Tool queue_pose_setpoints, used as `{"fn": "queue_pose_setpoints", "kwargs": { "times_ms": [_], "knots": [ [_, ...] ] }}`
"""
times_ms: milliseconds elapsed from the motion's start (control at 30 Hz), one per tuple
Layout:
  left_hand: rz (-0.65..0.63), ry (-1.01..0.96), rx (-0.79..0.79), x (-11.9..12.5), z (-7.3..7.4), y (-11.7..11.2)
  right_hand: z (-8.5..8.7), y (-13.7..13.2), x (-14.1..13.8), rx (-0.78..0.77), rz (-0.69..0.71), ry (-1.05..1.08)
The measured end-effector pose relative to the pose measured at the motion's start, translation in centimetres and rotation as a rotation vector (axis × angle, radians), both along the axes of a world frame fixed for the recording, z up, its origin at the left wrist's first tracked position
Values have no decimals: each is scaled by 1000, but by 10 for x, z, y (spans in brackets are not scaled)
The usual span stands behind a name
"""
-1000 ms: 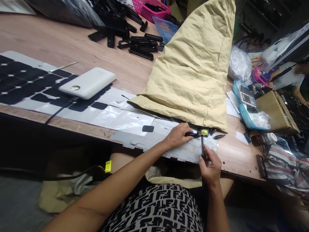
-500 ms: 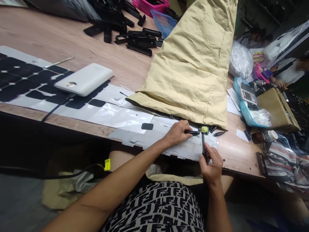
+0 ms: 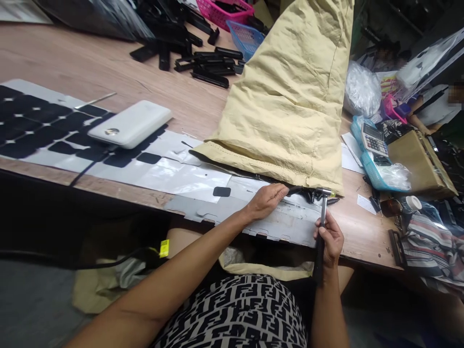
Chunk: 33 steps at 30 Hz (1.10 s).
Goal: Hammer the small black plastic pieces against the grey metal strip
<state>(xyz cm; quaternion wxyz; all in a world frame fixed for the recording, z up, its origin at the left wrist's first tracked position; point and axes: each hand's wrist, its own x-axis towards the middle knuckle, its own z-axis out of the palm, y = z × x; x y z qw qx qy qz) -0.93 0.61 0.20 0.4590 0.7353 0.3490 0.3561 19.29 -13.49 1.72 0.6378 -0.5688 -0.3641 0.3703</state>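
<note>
My right hand is closed around the black handle of a small hammer. The hammer has a metal shaft and head with a yellow-green tip, and its head is among small black parts by the bag's edge. A slim black piece sticks out from my left hand, whose fingers are pinched on its near end. That hand is over the grey-white sheet at the table's front edge. Just behind both hands lies a large beige cloth bag, its lower edge close to my fingers.
A white power bank with a cable rests on black patterned sheets. Black plastic parts lie behind, near pink and blue baskets. On the right are a calculator, a cardboard box and striped cloth. People sit beyond.
The hammer has moved right and turned, so its metal head now shows from the side. My left hand has shifted slightly, and the black piece is tilted up more.
</note>
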Motion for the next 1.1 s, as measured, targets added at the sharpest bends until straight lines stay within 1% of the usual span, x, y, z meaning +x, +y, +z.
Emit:
{"fn": "queue_pose_setpoints", "kwargs": {
  "times_ms": [133,200,267,333,400,500,533,567,600,667,733,767,800,833,900,967,1033,1100],
  "knots": [
    [-13,-310,-357,-9,8,-3,-7,1,8,66,-55,102],
    [-2,-477,-541,-13,12,-3,-7,2,7,63,-77,112],
    [13,-615,-683,-15,15,-2,-6,2,4,55,-94,79],
    [11,-708,-770,-16,17,0,-4,2,1,38,-93,10],
    [-3,-758,-828,-16,17,2,-3,1,-3,24,-87,-61],
    [-27,-785,-847,-18,15,5,-6,-1,-8,38,-105,-138],
    [-48,-782,-824,-20,15,5,-8,-2,-11,43,-132,-166],
    [-95,-764,-787,-23,15,4,-10,-3,-13,49,-171,-195],
    [-173,-724,-744,-27,16,3,-13,-4,-16,54,-220,-225],
    [-431,-575,-650,-34,21,-3,-17,-6,-20,69,-307,-261],
    [-714,-356,-531,-40,29,-16,-19,-7,-23,82,-347,-263],
    [-792,-243,-449,-42,32,-25,-20,-7,-24,82,-353,-258],
    [-821,-134,-341,-42,35,-35,-19,-6,-24,76,-354,-253],
    [-794,-30,-220,-42,37,-45,-18,-6,-25,70,-357,-249],
    [-659,178,9,-39,36,-67,-16,-4,-25,59,-361,-239],
    [-550,335,172,-34,32,-83,-13,-3,-26,64,-365,-217],
    [-504,411,259,-30,28,-90,-11,-2,-27,77,-371,-195],
    [-500,432,277,-26,29,-87,-11,-2,-28,82,-382,-184]
  ]
}}
